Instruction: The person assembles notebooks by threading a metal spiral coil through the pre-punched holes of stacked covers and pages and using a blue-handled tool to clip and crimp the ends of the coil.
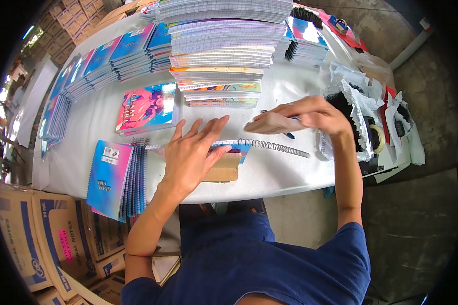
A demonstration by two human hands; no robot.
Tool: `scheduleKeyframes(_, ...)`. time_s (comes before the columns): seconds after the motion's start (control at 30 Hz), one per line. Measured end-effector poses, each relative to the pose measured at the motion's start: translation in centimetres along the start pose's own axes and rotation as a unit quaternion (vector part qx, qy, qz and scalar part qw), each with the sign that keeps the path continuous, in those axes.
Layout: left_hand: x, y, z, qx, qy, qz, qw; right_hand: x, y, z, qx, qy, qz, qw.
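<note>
A notebook [155, 147] stands on its edge in front of me, with its page edges upward. My left hand [191, 155] grips it, fingers over the far side and thumb on the near side. A wire spiral coil [277, 146] is partly threaded along the notebook's top edge, and its loose end sticks out to the right. Below the thumb, a brown block [223, 170] stands against the notebook. My right hand [300, 116] hovers above the coil, slightly blurred, with fingers stretched out flat and nothing visible in it. Behind it lies a dark, pen-like tool [290, 135], partly hidden.
Tall stacks of unbound pages [221, 51] rise at the back. Pink-and-blue notebooks [147, 107] lie behind my left hand; bound ones [107, 173] lean at the left edge. Crumpled paper, black coils and a tape roll [377, 138] crowd the right. Cardboard boxes [61, 244] stand lower left.
</note>
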State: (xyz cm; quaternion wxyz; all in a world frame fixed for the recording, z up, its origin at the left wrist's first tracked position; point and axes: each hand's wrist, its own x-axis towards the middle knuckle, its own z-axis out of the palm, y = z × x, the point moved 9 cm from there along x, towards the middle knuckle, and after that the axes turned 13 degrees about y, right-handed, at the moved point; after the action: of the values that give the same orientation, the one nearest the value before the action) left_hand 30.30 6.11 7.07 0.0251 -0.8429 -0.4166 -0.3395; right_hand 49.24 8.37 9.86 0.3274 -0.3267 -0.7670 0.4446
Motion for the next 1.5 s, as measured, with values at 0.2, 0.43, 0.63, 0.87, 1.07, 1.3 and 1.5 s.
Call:
scheduleKeyframes(0.2, -0.4, 0.0, -0.7, 0.024, 0.046, 0.0, 0.999, 2.5, 2.5, 2.3, -0.03, -0.03, 0.041, 0.998)
scheduleKeyframes(0.43, -0.3, 0.0, -1.6, 0.001, 0.094, -0.019, 0.995, 1.5, 2.7, 2.3, 0.096, 0.01, -0.014, 0.995)
scheduleKeyframes(0.63, -0.4, -0.3, -2.0, 0.016, 0.087, -0.019, 0.996, 2.8, 3.2, 4.6, 0.085, -0.013, 0.012, 0.996)
scheduleKeyframes(0.87, -0.8, -1.0, -2.5, 0.037, 0.089, -0.023, 0.995, 3.7, 3.6, 5.3, 0.076, 0.012, 0.065, 0.995)
scheduleKeyframes(1.07, -1.1, -1.9, -3.6, 0.045, 0.094, -0.031, 0.994, 4.6, 2.7, 6.7, 0.103, 0.01, 0.04, 0.994)
scheduleKeyframes(1.3, -1.2, -3.2, -4.3, 0.068, 0.114, -0.03, 0.991, 5.5, 0.7, 5.5, 0.115, 0.044, 0.014, 0.992)
scheduleKeyframes(1.5, -1.4, -3.4, -4.3, 0.073, 0.102, -0.04, 0.991, 5.3, 1.0, 6.6, 0.096, 0.021, 0.002, 0.995)
